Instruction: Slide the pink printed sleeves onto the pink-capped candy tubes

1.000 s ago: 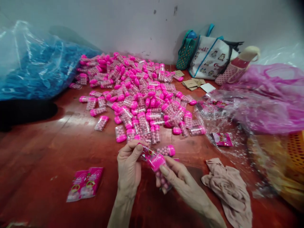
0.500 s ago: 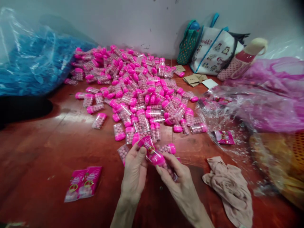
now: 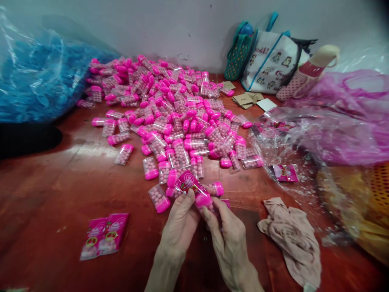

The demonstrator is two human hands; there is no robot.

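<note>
My left hand [image 3: 180,224] is closed on a printed pink plastic sleeve [image 3: 189,181], its thumb pressing the lower edge. Pinched in the fingers of my right hand [image 3: 228,233] is a small clear candy container with a pink cap [image 3: 203,200]. Cap and sleeve meet between the two hands; whether the cap is inside the sleeve I cannot tell. Most of the container's body is hidden behind my right fingers. Just beyond lies a big pile of similar pink-capped containers [image 3: 182,154] filled with pale pink balls. Two sleeved containers [image 3: 103,236] lie side by side at the left.
A crumpled beige cloth [image 3: 293,239] lies on the red-brown surface at right. Behind it spreads clear plastic wrap [image 3: 298,138] with a pink packet [image 3: 285,173]. A bag of blue pieces [image 3: 45,81] stands at left. Cardboard pieces [image 3: 244,100] and a white tote bag [image 3: 270,65] are at the back.
The sleeve has tilted and moved slightly left and up, with its printed face turned. My left hand has shifted right, closer to the right hand, and its thumb now lies over the sleeve's lower edge.
</note>
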